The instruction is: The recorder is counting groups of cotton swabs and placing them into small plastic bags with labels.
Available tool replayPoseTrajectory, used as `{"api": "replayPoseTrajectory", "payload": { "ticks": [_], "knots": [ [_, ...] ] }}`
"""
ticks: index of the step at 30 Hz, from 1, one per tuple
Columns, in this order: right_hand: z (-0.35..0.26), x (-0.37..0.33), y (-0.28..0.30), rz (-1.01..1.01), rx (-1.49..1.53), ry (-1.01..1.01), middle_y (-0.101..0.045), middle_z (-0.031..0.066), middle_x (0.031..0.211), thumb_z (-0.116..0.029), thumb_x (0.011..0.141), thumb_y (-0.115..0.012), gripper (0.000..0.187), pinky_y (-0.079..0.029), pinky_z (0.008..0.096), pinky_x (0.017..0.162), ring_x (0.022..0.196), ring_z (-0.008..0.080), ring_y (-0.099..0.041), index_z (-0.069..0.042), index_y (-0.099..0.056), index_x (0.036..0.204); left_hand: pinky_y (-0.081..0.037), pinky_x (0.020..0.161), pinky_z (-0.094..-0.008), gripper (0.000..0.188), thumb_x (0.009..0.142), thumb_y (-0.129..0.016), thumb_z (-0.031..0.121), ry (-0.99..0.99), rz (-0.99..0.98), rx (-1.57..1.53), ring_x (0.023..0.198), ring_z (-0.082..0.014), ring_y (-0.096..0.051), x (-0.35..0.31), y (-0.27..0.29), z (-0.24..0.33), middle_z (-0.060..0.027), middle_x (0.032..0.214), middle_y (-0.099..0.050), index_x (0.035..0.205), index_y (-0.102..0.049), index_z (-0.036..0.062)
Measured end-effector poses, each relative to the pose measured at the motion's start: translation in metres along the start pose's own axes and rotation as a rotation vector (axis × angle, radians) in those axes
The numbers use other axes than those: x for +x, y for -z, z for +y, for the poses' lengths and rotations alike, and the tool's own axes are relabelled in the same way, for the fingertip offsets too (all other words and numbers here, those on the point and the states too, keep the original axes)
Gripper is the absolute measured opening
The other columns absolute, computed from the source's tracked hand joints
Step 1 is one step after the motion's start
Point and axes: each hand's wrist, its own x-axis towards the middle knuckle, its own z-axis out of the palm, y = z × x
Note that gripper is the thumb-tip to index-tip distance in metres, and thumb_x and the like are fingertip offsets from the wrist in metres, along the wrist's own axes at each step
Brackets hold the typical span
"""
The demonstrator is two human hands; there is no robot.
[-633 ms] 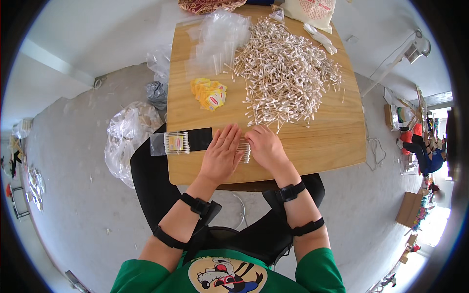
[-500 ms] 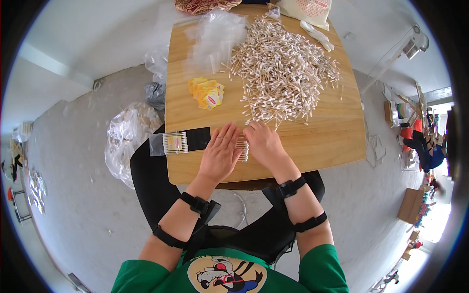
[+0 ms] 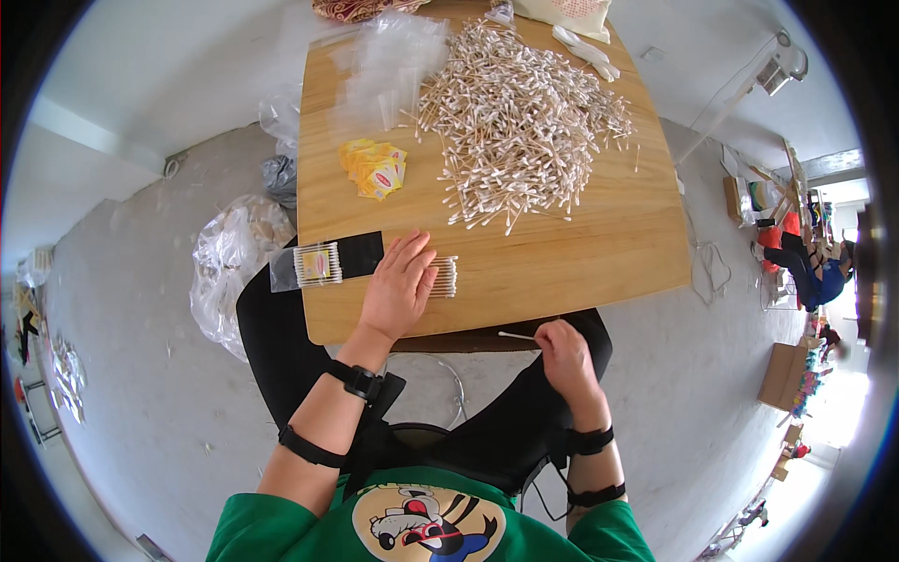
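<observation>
My left hand point(image 3: 397, 286) lies flat on the table, fingers stretched, against a row of cotton swabs point(image 3: 445, 277) that shows past its thumb side. Part of that row is hidden under the hand. My right hand point(image 3: 567, 360) is off the table's near edge, above my thigh, pinching one cotton swab point(image 3: 517, 335) that points left. Left of my left hand lies a black strip point(image 3: 361, 255). At its left end a clear bag point(image 3: 283, 270) holds a row of swabs with a yellow card point(image 3: 317, 264).
A large heap of loose swabs point(image 3: 524, 122) covers the table's far right. Flat clear bags point(image 3: 393, 61) and yellow cards point(image 3: 375, 169) lie at the far left. A white bundle point(image 3: 586, 53) rests beyond the heap. Plastic sacks point(image 3: 239, 262) stand on the floor at left.
My right hand has moved from beside my left hand toward me, off the table edge, carrying one swab. My left hand stays by the row, more of which now shows. The view has shifted slightly.
</observation>
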Motion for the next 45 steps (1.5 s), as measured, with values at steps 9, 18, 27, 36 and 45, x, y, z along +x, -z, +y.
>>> {"api": "replayPoseTrajectory", "payload": {
  "ticks": [9, 18, 27, 36, 45],
  "knots": [
    [-0.053, 0.041, -0.036, 0.364, 0.199, 0.058, -0.060, 0.0150, 0.083, -0.001, 0.093, -0.060, 0.003, -0.049, 0.0385, 0.069, 0.078, 0.0346, -0.058, 0.000, -0.062, 0.096, -0.031, 0.117, -0.0389, 0.049, 0.110, -0.037, 0.035, 0.254, 0.171, -0.556, 0.142, -0.0318, -0.043, -0.005, 0.003, 0.005, -0.0170, 0.152, -0.047, 0.142, -0.051, 0.0011],
    [-0.079, 0.122, -0.118, 0.343, 0.638, 0.050, -0.059, 0.0150, 0.130, -0.029, 0.111, -0.036, 0.040, -0.041, 0.0367, 0.107, 0.123, 0.0257, -0.054, 0.000, -0.052, 0.134, -0.021, 0.121, -0.0361, 0.067, 0.109, -0.033, 0.048, 0.424, 0.249, -0.866, 0.148, -0.0245, -0.031, -0.001, -0.007, 0.019, -0.0150, 0.158, -0.038, 0.152, -0.035, -0.0032],
    [-0.078, 0.123, -0.117, 0.530, 0.922, -0.022, -0.063, 0.0131, 0.121, -0.029, 0.110, -0.039, 0.039, -0.046, 0.0347, 0.098, 0.111, 0.0212, -0.059, 0.002, -0.058, 0.124, -0.025, 0.120, -0.0422, 0.055, 0.108, -0.041, 0.038, 0.358, 0.230, -0.661, 0.146, -0.0303, -0.036, -0.002, -0.003, 0.009, -0.0170, 0.153, -0.044, 0.149, -0.042, 0.0015],
    [-0.057, 0.086, -0.081, 0.343, 0.276, 0.203, -0.063, 0.0079, 0.079, -0.008, 0.089, -0.066, 0.015, -0.048, 0.0371, 0.069, 0.075, 0.0278, -0.057, -0.005, -0.073, 0.077, -0.027, 0.120, -0.0481, 0.056, 0.098, -0.057, 0.027, 0.092, -0.054, 0.356, 0.148, -0.0262, -0.034, -0.011, -0.007, 0.006, -0.0107, 0.160, -0.035, 0.149, -0.044, 0.0073],
    [-0.056, 0.085, -0.082, 0.326, 0.205, 0.247, -0.064, 0.0072, 0.079, -0.006, 0.088, -0.066, 0.014, -0.048, 0.0371, 0.068, 0.075, 0.0280, -0.057, -0.006, -0.073, 0.077, -0.027, 0.120, -0.0465, 0.056, 0.099, -0.054, 0.027, 0.097, -0.071, 0.390, 0.148, -0.0250, -0.034, -0.010, -0.007, 0.008, -0.0103, 0.159, -0.037, 0.150, -0.043, 0.0064]
  ]
}}
